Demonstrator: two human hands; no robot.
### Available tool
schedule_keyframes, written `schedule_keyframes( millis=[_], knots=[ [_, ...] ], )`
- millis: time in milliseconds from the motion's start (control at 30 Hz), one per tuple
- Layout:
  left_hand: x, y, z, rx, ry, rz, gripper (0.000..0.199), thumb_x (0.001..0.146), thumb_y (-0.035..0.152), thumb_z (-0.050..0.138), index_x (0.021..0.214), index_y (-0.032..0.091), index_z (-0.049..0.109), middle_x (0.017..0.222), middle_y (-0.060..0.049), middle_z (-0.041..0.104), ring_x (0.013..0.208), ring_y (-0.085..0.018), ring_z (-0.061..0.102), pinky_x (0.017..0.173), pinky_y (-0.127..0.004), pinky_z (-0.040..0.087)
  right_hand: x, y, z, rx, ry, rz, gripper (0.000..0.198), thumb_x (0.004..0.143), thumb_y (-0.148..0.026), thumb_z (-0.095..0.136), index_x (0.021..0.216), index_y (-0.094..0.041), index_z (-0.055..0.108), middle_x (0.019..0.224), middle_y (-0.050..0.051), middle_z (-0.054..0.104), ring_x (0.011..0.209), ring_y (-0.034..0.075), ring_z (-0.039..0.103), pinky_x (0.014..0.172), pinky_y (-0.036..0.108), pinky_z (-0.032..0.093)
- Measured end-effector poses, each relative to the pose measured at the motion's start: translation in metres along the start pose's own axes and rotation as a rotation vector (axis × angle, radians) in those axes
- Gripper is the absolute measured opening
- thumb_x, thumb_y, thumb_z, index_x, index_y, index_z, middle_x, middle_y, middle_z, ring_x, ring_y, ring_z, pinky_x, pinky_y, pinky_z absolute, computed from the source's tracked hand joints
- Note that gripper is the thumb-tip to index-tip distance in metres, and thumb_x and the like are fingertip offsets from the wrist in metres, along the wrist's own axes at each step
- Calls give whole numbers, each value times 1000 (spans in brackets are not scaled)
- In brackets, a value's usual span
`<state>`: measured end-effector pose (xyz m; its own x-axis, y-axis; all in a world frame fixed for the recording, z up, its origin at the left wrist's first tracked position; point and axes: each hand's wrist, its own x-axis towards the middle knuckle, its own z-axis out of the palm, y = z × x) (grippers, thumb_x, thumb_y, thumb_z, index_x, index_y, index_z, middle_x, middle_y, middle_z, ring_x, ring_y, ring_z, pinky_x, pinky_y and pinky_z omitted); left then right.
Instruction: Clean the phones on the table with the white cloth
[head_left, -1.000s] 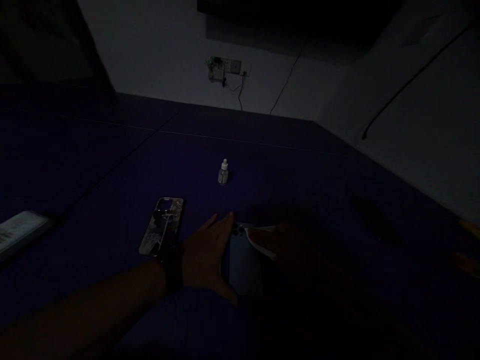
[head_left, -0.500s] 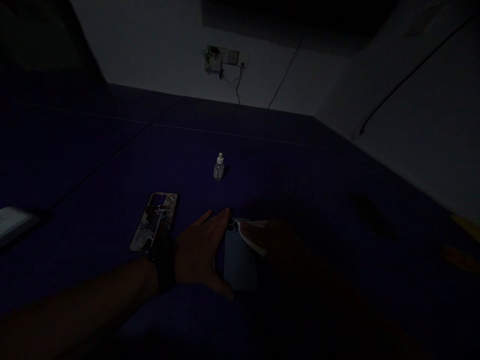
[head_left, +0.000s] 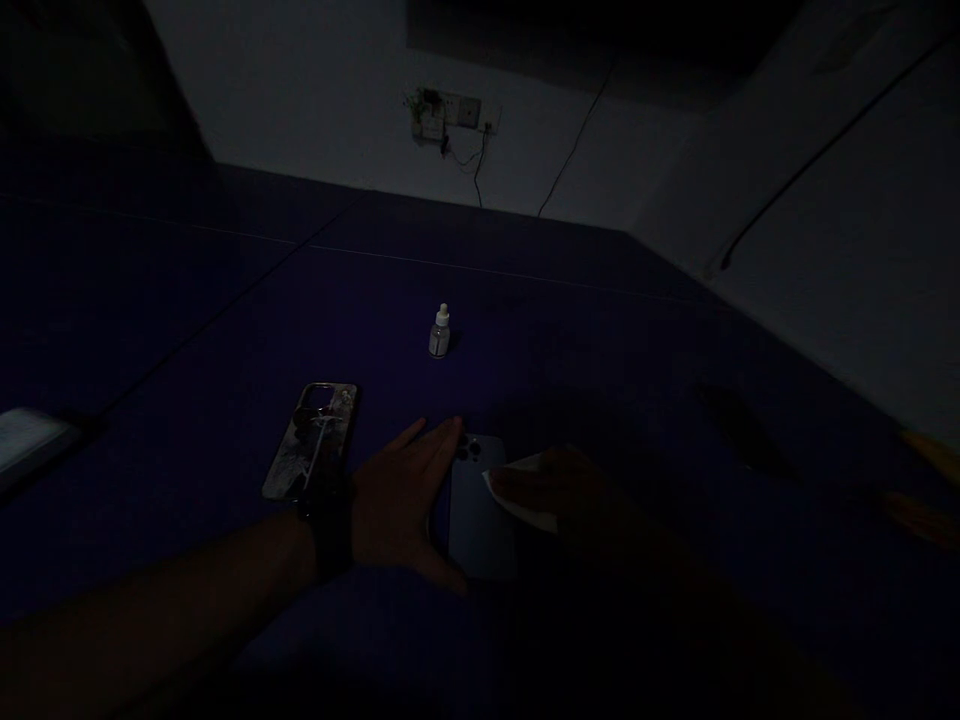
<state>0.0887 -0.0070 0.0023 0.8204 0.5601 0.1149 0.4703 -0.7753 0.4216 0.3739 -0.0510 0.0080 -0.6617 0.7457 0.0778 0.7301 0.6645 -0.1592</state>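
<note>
A bluish-grey smartphone lies back up on the dark blue surface, its camera lenses at the far end. Along its left side rests my left hand, fingers stretched out and thumb spread at the near left corner. My right hand presses a white cloth or tissue against the phone's right edge, just below the lenses. Dim light hides much of the right hand and forearm. To the left lies a phone case with a printed picture and a camera cut-out.
Beyond the hands a small dropper bottle stands upright. A white box-like object sits at the far left. On the right lies a dark flat object, hard to make out. Wall sockets with cables are at the back.
My right hand has slid the white cloth right and slightly nearer, off the camera lenses, which now show more fully. The left hand has stayed in place.
</note>
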Motion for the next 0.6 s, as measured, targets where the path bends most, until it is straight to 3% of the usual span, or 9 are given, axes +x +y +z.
schedule_keyframes(
  millis=[133, 300, 467, 600],
  knots=[
    [0, -1, 0, 6, -6, 7, 146, 62, 89, 63, 158, 7, -9, 163, -31, 18, 152, -41, 26, 123, -59, 12, 4, -3, -2, -48, 32, 35, 57, 92, -16, 50, 146, -32, 53, 137, 6, 66, 98, 26, 60, 84, 42, 48],
    [0, -1, 1, 5, 1, 6, 146, 62, 90, 62, 158, 7, -9, 163, -30, 17, 152, -41, 26, 123, -58, 13, 3, -5, -7, 33, -3, -27, 52, 93, -16, 48, 139, -37, 60, 132, -1, 70, 94, 23, 62, 83, 38, 49],
    [0, 0, -1, 4, -6, 11, 144, 64, 90, 61, 159, 7, -8, 163, -30, 18, 152, -41, 26, 124, -59, 11, 2, 1, -4, 3, 48, 39, 55, 90, -15, 48, 142, -32, 58, 136, 3, 67, 97, 24, 63, 83, 40, 51],
    [1, 1, -2, -6, -13, -3, 146, 62, 90, 63, 159, 6, -7, 163, -31, 19, 152, -41, 26, 123, -59, 13, 6, -6, 2, 74, 14, -72, 53, 94, -17, 47, 144, -32, 55, 140, 3, 64, 107, 23, 64, 93, 41, 49]
  ],
)
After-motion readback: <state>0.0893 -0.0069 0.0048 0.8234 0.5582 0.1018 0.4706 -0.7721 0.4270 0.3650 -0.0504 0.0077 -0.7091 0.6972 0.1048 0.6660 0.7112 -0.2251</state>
